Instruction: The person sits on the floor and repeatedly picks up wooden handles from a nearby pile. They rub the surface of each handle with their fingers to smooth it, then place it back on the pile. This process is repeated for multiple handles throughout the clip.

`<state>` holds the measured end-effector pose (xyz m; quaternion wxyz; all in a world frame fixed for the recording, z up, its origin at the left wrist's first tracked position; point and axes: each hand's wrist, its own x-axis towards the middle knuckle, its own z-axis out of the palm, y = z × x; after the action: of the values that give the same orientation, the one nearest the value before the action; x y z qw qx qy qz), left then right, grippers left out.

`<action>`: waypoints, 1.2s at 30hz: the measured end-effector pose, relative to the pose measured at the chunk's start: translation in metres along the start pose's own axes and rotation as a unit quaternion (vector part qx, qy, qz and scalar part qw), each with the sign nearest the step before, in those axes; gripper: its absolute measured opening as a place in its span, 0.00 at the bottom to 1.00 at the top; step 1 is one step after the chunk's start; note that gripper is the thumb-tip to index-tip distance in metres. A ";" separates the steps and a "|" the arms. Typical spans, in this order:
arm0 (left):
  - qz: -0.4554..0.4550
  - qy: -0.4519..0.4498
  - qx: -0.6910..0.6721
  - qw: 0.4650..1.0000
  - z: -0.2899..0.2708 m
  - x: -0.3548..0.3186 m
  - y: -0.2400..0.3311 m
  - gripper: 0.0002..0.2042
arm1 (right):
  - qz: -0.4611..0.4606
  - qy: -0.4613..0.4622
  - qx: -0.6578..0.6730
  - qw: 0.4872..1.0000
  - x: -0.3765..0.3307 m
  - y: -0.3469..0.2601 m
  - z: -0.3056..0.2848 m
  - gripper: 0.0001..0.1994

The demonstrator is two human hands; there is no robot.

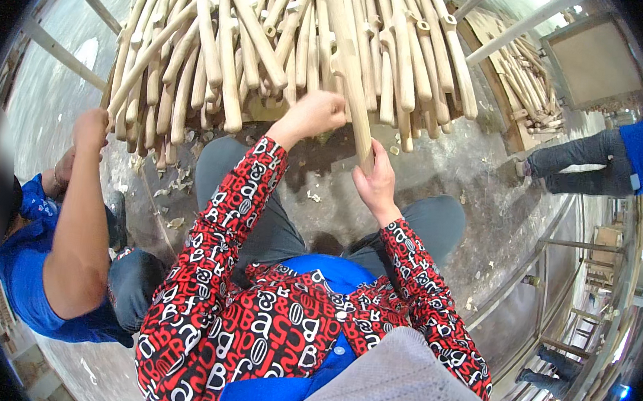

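A long, pale, shaped wooden pole [356, 106] slants up from my lap toward the pile in front of me. My right hand [377, 180] is wrapped round its lower end, with the thumb along the near side. Just left of the pole, my left hand [315, 116] is closed, its fingertips close to the wood. What those fingers hold, if anything, is hidden. Beyond both hands lies a heap of similar wooden poles [229, 82], many with a carved knob or notch, their rounded ends pointing toward me.
At my left sits a co-worker in blue [71, 257], one hand raised at the heap's left edge. A second stack of wooden poles [523, 84] lies at the far right, near a standing person [600, 160]. Metal bars [67, 52] flank the heap. Shavings litter the floor [437, 246].
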<state>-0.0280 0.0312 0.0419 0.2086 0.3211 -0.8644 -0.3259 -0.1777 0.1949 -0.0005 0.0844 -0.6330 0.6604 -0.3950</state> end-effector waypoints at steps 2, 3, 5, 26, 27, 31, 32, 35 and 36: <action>0.022 -0.050 0.014 0.998 0.009 -0.001 0.002 0.11 | 0.008 0.013 0.019 1.000 0.011 0.001 -0.004 0.31; 0.010 -0.056 0.000 0.998 0.010 -0.003 0.002 0.11 | 0.014 0.019 0.038 0.999 0.018 0.001 -0.007 0.30; -0.021 -0.049 -0.042 0.998 0.007 -0.004 -0.002 0.11 | 0.017 0.031 0.063 0.997 0.038 0.002 -0.015 0.29; -0.117 0.011 -0.222 0.968 0.001 0.003 0.003 0.11 | -0.151 -0.180 -0.384 0.893 0.195 0.008 0.010 0.19; -0.131 -0.003 -0.245 0.961 0.002 0.003 0.004 0.11 | -0.125 -0.221 -0.396 0.882 0.184 0.011 0.026 0.21; -0.051 0.005 -0.213 0.976 0.012 0.028 0.026 0.09 | -0.092 -0.099 -0.443 0.886 0.176 0.065 0.030 0.10; 0.037 0.020 -0.186 0.982 0.012 0.028 0.025 0.08 | -0.097 -0.155 -0.424 0.887 0.182 0.069 0.022 0.07; 0.181 0.077 0.028 0.980 -0.002 0.013 0.014 0.06 | -0.081 -0.136 -0.393 0.906 0.172 0.041 0.031 0.12; 0.169 0.088 0.020 0.981 0.003 0.007 0.009 0.06 | -0.059 -0.180 -0.391 0.901 0.170 0.027 0.027 0.16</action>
<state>-0.0386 0.0326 0.0477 0.3297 0.2018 -0.8908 -0.2387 -0.2138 0.0271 0.0303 -0.0758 -0.7135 0.6965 0.0115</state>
